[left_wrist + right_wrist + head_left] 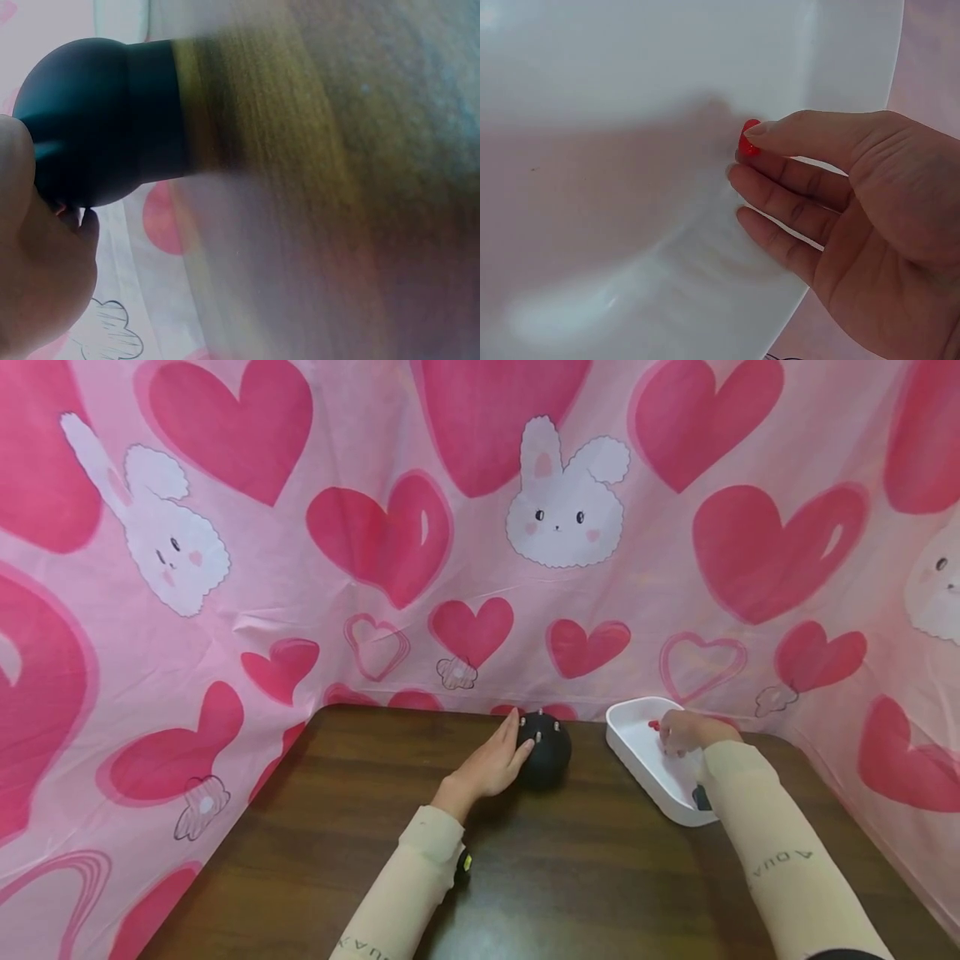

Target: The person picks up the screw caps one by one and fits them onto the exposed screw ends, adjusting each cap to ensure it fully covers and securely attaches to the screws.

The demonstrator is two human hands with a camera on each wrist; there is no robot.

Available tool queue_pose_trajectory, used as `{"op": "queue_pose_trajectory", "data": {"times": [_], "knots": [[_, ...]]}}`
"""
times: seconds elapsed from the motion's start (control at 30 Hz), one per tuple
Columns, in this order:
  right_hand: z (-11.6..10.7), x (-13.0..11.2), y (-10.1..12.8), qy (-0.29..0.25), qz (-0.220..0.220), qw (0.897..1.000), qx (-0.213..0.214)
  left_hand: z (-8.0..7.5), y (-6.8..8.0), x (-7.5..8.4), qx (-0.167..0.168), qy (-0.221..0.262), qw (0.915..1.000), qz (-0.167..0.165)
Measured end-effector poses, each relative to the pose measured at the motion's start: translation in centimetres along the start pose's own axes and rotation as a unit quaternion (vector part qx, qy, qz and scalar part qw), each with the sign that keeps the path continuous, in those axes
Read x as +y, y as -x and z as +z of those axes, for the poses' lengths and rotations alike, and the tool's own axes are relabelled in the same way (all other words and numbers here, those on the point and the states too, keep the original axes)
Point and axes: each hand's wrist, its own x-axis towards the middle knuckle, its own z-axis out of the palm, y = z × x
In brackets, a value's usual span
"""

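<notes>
A black dome (553, 764) stands on the table, with several small metallic pegs (557, 726) on its top. The left wrist view shows this dome (82, 112) on a short, wide base. My left hand (487, 764) holds it from the left, thumb on the near side and fingers on the far side. Inside the white tray (637, 770), my right hand (686, 733) pinches a small shiny red piece (750, 139) between thumb and index finger. The piece's full shape is partly hidden by the thumb.
A small dark item (701, 797) lies at the tray's near end, partly covered by the right sleeve. The brown wooden table (360, 852) meets a pink curtain (480, 585) with hearts and rabbits at its back and sides.
</notes>
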Motion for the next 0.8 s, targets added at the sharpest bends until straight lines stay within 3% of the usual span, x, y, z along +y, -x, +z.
{"op": "queue_pose_trajectory", "data": {"times": [0.07, 0.2, 0.5, 0.8], "knots": [[-0.2, 0.1, -0.5, 0.056, -0.055, 0.997, 0.000, 0.0, -0.1, -0.1, 0.003, -0.001, 1.0000, 0.002], [-0.5, 0.4, -1.3, 0.071, -0.086, 0.994, 0.001, 0.0, -0.2, -0.1, 0.007, -0.002, 1.0000, 0.007], [-0.7, 0.6, -1.7, 0.078, -0.129, 0.988, 0.022, 0.2, -0.2, -0.2, 0.002, -0.002, 1.0000, 0.006], [-1.0, 0.1, -1.0, 0.082, -0.137, 0.986, 0.056, 0.2, -0.1, -0.2, 0.005, 0.005, 0.9999, 0.009]]}}
